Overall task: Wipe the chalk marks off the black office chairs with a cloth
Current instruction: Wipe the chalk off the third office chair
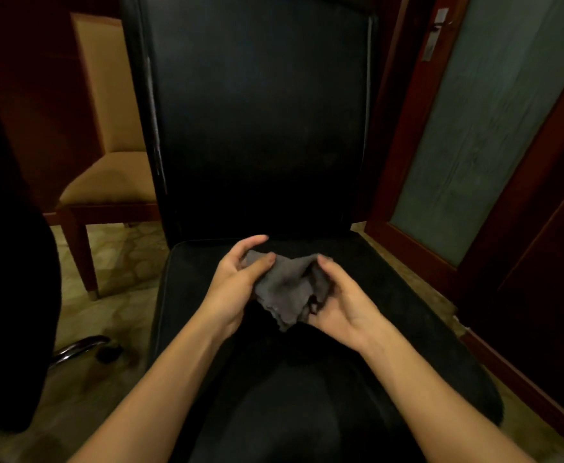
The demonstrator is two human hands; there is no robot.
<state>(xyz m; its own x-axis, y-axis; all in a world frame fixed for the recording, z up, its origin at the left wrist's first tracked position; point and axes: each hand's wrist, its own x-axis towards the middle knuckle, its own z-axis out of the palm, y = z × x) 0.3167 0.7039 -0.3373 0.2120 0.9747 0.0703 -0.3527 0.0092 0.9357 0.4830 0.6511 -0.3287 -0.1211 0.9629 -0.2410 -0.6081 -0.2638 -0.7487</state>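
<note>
A black office chair faces me, its tall backrest upright and its seat below my arms. Over the rear of the seat I hold a crumpled grey cloth between both hands. My left hand pinches its left edge with thumb and fingers. My right hand grips its right side, with the cloth hanging down between them. No chalk marks show on the dim backrest; pale scuffs run along its left edge.
A tan upholstered wooden chair stands behind at the left. Another black chair with a chrome base leg fills the left edge. A wood-framed frosted glass door stands at the right. The floor is patterned tile.
</note>
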